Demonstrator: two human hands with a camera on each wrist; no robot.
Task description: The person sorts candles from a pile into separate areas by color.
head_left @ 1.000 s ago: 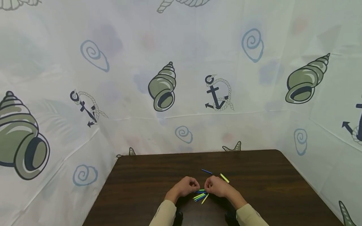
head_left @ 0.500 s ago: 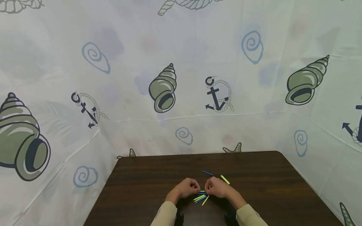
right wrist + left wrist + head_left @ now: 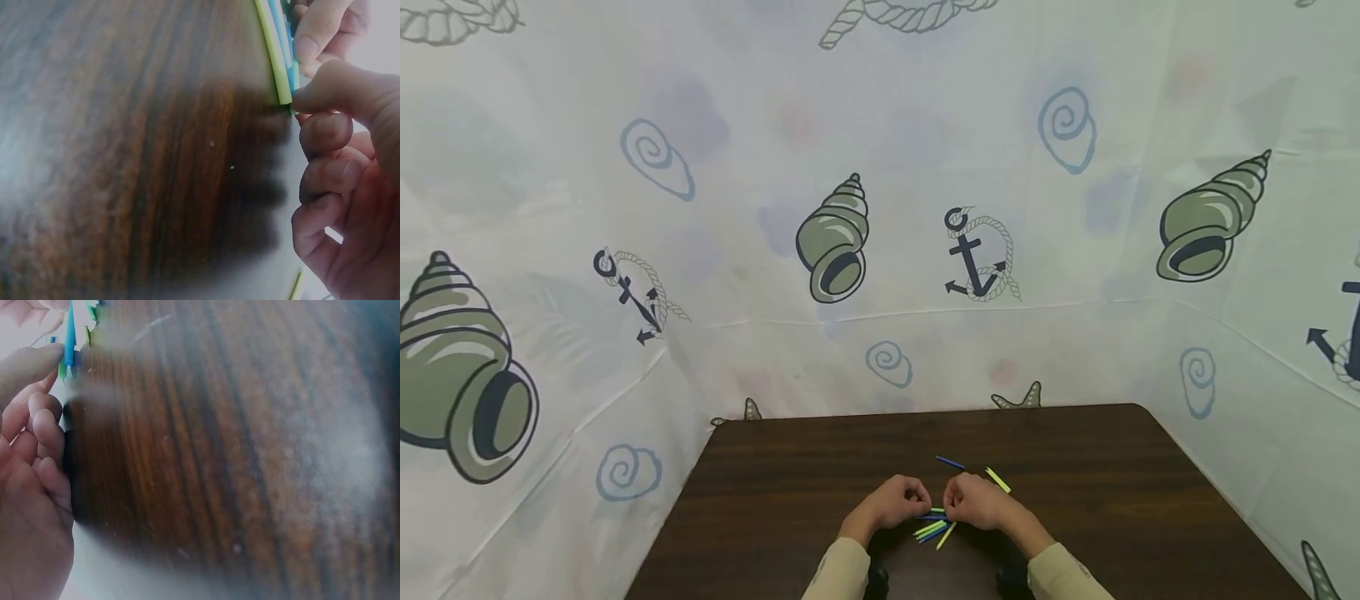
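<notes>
My left hand (image 3: pixel 895 502) and right hand (image 3: pixel 979 502) face each other low over the table, thumbs and fingers curled. A thin yellow-green stick (image 3: pixel 937 509) spans the narrow gap between them, pinched at its ends by the fingertips. Just below lie several blue and yellow-green sticks (image 3: pixel 930 528), fanned close together. One yellow-green stick (image 3: pixel 946 536) slants under the right hand. In the left wrist view a blue stick (image 3: pixel 70 337) runs past the thumb tip. The right wrist view shows a yellow-green stick (image 3: pixel 273 53) beside a blue one, right at the right thumb; the fingertips partly hide the rest.
Beyond the right hand, a blue stick (image 3: pixel 951 462) and a pair of yellow-green sticks (image 3: pixel 997 479) lie apart on the dark wood table (image 3: pixel 820 450). A pale curtain (image 3: pixel 917 333) printed with shells and anchors hangs behind the table and at both sides.
The head view has tilted up a little, so everything sits slightly lower in it. Both hands keep nearly the same pose, and the sticks lie as before.
</notes>
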